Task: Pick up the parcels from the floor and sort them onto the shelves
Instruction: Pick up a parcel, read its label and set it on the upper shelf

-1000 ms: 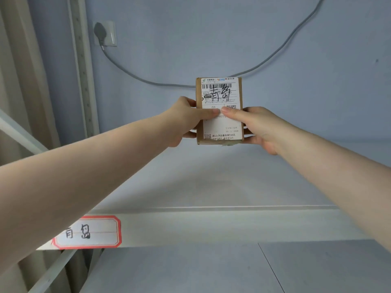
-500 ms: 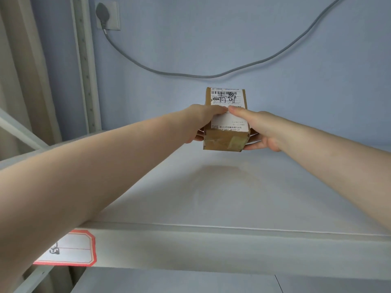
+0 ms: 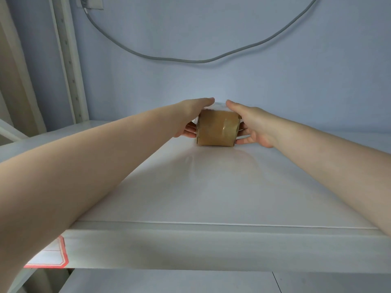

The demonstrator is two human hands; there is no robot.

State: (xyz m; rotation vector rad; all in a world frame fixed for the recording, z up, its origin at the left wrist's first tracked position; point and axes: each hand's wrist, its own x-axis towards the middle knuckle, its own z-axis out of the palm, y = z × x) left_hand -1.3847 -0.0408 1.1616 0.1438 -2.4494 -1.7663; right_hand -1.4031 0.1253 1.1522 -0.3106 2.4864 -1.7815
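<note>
Parcel point(image 3: 216, 129), a small brown cardboard box wrapped in glossy tape, sits toward the back edge of the white shelf point(image 3: 211, 191), roughly midway between its left and right sides, close to the pale blue wall point(image 3: 211, 28). Its taped brown end faces the camera and its lower edge appears to meet the shelf board, though blur makes the contact hard to confirm. Both bare arms reach across the shelf from the front edge. The left hand point(image 3: 193, 118) clasps the parcel's left side, fingers curled against it and the thumb lying over the top. The right hand point(image 3: 251, 123) holds the right side the same way, fingers spread along the side and the thumb stretched over the top, so the parcel is gripped between the 2 hands. A grey cable point(image 3: 190, 59) sags across the wall above. A white upright post point(image 3: 67, 60) stands at the shelf's back left corner. A red-bordered label point(image 3: 50, 255) is stuck on the shelf's front edge at the left, mostly hidden behind the left forearm.
</note>
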